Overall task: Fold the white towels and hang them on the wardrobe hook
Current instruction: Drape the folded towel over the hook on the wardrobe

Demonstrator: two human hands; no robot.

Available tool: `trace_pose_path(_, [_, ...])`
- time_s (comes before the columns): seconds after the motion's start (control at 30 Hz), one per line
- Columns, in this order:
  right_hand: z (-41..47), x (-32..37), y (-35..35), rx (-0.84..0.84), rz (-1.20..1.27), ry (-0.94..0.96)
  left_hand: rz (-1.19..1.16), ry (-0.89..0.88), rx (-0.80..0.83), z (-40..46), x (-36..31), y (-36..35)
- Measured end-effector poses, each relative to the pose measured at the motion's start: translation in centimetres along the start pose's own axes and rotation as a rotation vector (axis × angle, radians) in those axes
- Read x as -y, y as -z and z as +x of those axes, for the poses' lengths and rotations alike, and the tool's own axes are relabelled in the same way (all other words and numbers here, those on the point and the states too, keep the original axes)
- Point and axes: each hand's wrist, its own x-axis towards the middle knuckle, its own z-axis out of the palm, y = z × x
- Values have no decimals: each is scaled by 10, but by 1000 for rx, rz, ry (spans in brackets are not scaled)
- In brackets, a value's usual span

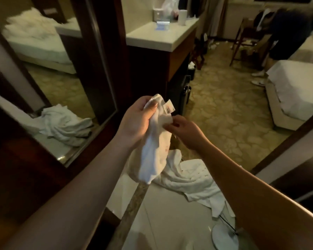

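Left hand (137, 120) grips the bunched white towel (154, 150); right hand (183, 130) pinches its corner at 3 o'clock. Looks soft, light, floppy, so grab corners.

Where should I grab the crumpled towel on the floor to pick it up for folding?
Grip the crumpled towel by its loose corner nearest your feet, coming straight down from above. That flat, thin edge lies spread on the pale floor, whereas the middle is bunched.
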Motion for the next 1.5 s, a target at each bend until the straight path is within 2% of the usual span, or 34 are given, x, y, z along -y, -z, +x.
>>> trace_pose_path(0.1, [-19,4,-19,119,-355,60,68,-57,-90,-46,-20,29])
trace_pose_path(0.23, [-58,6,-48,198,-457,97,22,-52,-246,-111,-37,61])
trace_pose_path(0.37, [-107,1,-68,279,-471,33,43,-55,-384,-189,-46,78])
trace_pose_path(0.6, [-209,4,-92,265,-564,72,174,-24,-657,-350,-63,103])
trace_pose_path(0.77, [-264,18,-111,279,-567,54,291,-15,-737,-451,-105,124])
trace_pose_path(0.97, [-318,58,-151,147,-483,-43,511,23,-789,-555,-128,164])
trace_pose_path(1.07, [-345,74,-173,160,-471,4,456,25,-857,-603,-124,187])
trace_pose_path(1.27, [-415,98,-217,178,-440,-35,303,99,-988,-692,-101,230])
trace_pose_path(1.5, [-500,145,-264,253,-405,11,-16,229,-978,-766,-73,253])
